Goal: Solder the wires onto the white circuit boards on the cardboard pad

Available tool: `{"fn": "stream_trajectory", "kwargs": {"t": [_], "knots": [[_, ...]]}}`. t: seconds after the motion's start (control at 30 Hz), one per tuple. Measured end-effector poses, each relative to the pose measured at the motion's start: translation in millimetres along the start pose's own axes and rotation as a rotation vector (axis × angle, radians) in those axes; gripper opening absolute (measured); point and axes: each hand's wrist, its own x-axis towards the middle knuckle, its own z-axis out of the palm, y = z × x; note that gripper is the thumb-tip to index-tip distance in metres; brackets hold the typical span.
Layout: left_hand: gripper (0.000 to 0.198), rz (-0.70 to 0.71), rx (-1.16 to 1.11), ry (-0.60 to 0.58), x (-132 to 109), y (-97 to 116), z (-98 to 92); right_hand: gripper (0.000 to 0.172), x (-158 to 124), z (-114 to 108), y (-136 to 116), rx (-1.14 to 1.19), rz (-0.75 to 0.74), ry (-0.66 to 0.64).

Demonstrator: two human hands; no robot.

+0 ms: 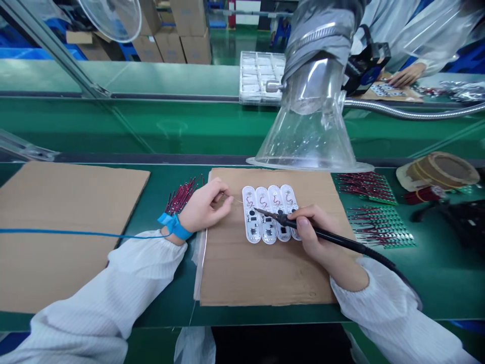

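My right hand [316, 230] is closed around a black soldering iron [288, 221], its tip over the leftmost strip of a white circuit board panel [268, 215]. The panel has several rounded strips with black chips and small red wires, and lies on a cardboard sheet [265, 275]. My left hand [208, 202], with a blue wrist strap [175, 226], pinches a thin solder wire [237, 201] that reaches toward the panel's left edge. Whether the iron's tip touches the board I cannot tell. Dark red wires [182, 196] lie behind my left hand.
A clear fume hood [310, 126] hangs above the panel. At right are green boards with red wires [382, 226] and a round tape-wrapped container [437, 172]. Another cardboard sheet [64, 227] lies left. Across the bench, a co-worker's hand [407, 76] rests near boards.
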Motion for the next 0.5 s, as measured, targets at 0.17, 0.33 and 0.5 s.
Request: {"fn": "stream_trajectory", "kwargs": {"t": [0.17, 0.33, 0.5], "knots": [[0.012, -0.01, 0.017, -0.034, -1.4, -1.7, 1.2, 0.027, 6.2, 1.6, -5.8, -0.012, -0.009, -0.006], [0.011, 0.009, 0.005, -0.053, -1.5, -2.9, 3.1, 0.032, 13.2, 2.0, -14.9, -0.066, -0.066, -0.008], [0.01, 0.001, 0.018, -0.089, -1.0, -1.2, 2.1, 0.028, 14.5, 0.8, -15.6, -0.075, -0.101, -0.025]]}}
